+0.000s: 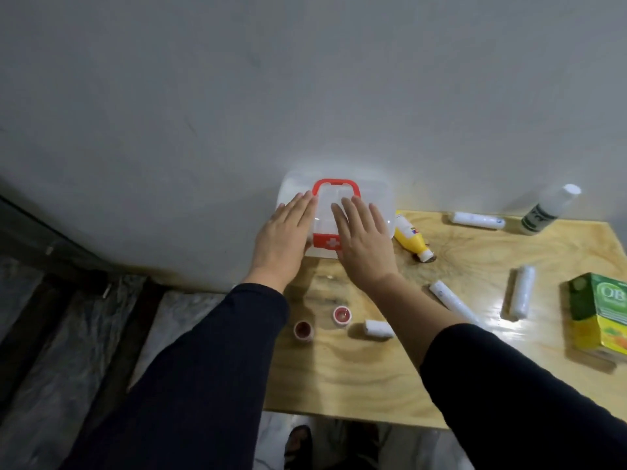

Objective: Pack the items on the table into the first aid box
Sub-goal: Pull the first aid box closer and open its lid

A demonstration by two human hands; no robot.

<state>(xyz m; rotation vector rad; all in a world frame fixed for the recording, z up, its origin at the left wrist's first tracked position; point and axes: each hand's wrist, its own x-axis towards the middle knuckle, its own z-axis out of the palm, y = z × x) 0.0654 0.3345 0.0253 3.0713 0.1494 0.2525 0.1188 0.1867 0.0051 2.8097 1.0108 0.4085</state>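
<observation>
A translucent white first aid box (380,201) with a red handle and a red cross latch stands closed at the table's far left, against the wall. My left hand (283,237) lies flat on its left side, fingers apart. Flat on the lid's right half lies my right hand (361,242). A yellow bottle (409,237) lies just right of the box. Several white gauze rolls (520,293) are scattered across the table. Two small red-centred tape rolls (341,315) sit near my left forearm. At the back right stands a white bottle (548,210), and a green-and-yellow carton (599,315) stands at the right edge.
The wooden table (356,378) stands against a grey wall (271,96). To the left, below table height, lies dark and marbled flooring (68,317). A foot in a sandal (298,442) shows under the table's near edge.
</observation>
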